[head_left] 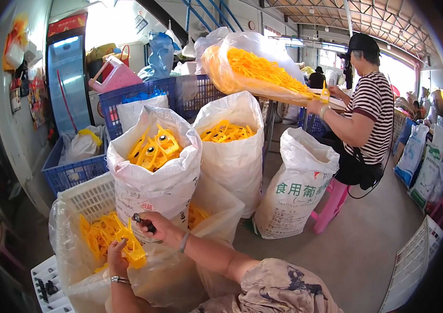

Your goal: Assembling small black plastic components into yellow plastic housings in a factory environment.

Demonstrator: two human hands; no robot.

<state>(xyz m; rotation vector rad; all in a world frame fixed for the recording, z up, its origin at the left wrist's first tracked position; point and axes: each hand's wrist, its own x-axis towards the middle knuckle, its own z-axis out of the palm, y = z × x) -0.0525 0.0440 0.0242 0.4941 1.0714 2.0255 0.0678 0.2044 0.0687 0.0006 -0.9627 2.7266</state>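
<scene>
My left hand (117, 256) is closed on a yellow plastic frame (136, 254), its thumb and fingers pinching one edge. Just up and to the right, my right hand (163, 229) is closed around small black parts (151, 228), one of which sticks out past the fingertips. Both hands are above a plastic-lined white basket (91, 192) with loose yellow frames (95, 235) inside. Directly beyond them stands an open white sack (151, 180) heaped with yellow frames (154, 147), several of which carry round black pieces.
Another sack (237, 156) of yellow parts stands behind, and a white sack (289, 195) stands to its right. A co-worker (359, 109) sits on a pink stool (331, 207) at a table piled with yellow parts (263, 70). Black parts (49, 288) lie in a white tray (41, 270), lower left.
</scene>
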